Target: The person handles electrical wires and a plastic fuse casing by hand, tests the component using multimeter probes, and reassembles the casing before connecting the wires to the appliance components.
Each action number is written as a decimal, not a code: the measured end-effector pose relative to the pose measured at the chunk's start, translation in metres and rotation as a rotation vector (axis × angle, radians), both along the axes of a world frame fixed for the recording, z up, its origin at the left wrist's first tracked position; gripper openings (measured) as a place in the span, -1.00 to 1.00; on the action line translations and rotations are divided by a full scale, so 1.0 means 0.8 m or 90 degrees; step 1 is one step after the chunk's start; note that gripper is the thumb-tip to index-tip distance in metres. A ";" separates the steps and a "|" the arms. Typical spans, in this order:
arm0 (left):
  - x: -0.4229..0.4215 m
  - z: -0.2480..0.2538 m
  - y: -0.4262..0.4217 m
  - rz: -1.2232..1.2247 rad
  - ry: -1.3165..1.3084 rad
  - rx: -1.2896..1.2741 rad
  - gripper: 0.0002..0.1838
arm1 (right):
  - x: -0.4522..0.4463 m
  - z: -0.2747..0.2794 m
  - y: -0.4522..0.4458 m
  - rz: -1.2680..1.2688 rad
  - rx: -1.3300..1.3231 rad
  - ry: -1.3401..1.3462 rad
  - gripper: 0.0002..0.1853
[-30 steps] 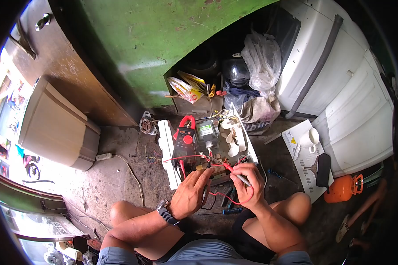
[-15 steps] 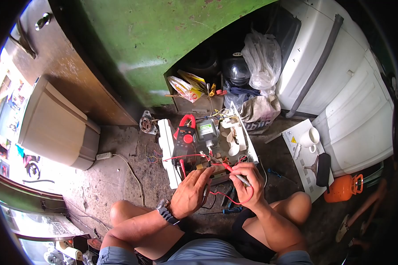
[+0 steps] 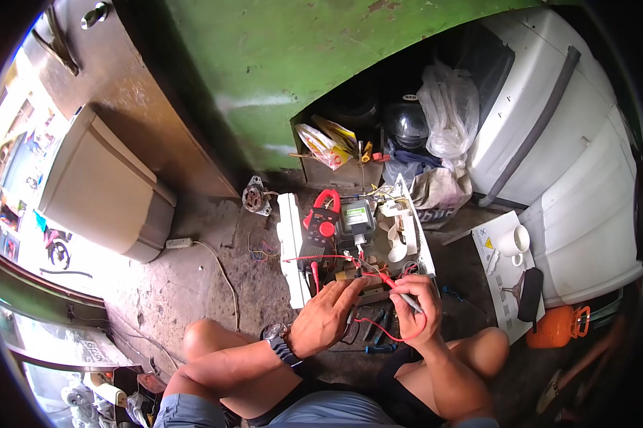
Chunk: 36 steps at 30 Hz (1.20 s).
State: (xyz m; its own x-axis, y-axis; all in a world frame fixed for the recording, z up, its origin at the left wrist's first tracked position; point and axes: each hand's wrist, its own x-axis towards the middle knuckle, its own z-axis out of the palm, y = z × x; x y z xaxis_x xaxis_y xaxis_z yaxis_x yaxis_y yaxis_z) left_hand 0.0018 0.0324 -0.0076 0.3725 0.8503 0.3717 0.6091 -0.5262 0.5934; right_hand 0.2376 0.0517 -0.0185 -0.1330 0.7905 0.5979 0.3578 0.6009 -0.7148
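Right grip (image 3: 417, 314) clasps the red probe (image 3: 388, 280) near the wires (image 3: 360, 254); what the left grip (image 3: 323, 322) holds, I cannot tell. Probing seems under way; the white box (image 3: 289, 242) remains open, its parts exposed around the meter (image 3: 323, 230).

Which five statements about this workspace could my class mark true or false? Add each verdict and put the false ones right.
1. The right hand holds a red probe. True.
2. The left hand holds the clamp meter. False: the left hand is off the clamp meter, which lies beside a box with a green label.
3. The orange cylinder is at the right of the picture. True.
4. The helmet is white. False: the helmet is dark.
5. The wall is green. True.
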 end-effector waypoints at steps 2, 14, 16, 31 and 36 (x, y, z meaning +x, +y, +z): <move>0.000 0.002 0.000 0.001 0.002 -0.002 -0.37 | 0.000 0.001 0.000 0.003 0.000 0.001 -0.82; 0.002 0.005 0.000 0.006 0.004 -0.003 -0.40 | 0.000 0.001 -0.001 0.003 -0.027 0.005 -0.85; 0.002 0.005 0.000 0.007 0.007 -0.007 -0.40 | 0.000 0.001 -0.001 0.005 -0.019 0.007 -0.85; 0.002 0.005 0.000 0.004 0.000 0.009 -0.40 | 0.000 0.006 -0.002 -0.007 -0.009 0.000 -0.84; 0.000 0.007 -0.004 -0.004 0.026 -0.001 -0.38 | 0.007 0.003 -0.001 -0.003 0.001 0.003 -0.84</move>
